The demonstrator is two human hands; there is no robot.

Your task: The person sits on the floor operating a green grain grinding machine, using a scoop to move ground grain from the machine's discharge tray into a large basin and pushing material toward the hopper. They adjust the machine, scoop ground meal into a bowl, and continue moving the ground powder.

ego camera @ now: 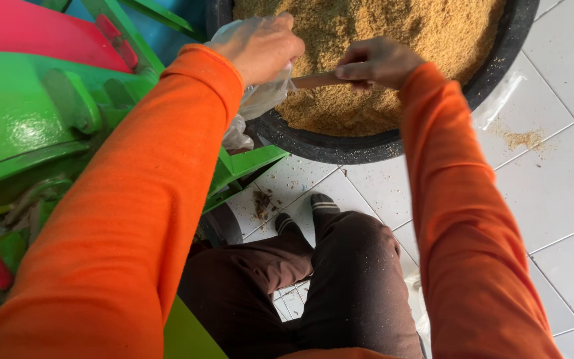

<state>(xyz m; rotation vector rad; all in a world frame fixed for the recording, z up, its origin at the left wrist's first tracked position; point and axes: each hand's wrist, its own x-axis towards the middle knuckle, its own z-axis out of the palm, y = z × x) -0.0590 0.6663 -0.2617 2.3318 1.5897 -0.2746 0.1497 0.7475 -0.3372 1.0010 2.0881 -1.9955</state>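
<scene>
Left hand [260, 43] grips the clear bag [260, 100] at the tub [367, 143] rim; right hand [377, 62] pinches a wooden scoop [317, 80] over the bran [373, 33]. Filling step; next, tip a load into the bag mouth.

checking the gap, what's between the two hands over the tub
In the head view, a brown stick-like handle spans from right hand toward left hand, which holds a clear plastic bag.

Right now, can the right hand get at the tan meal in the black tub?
Probably yes: the right hand holding a wooden handle is above the tan meal inside the black tub, nothing between them.
</scene>
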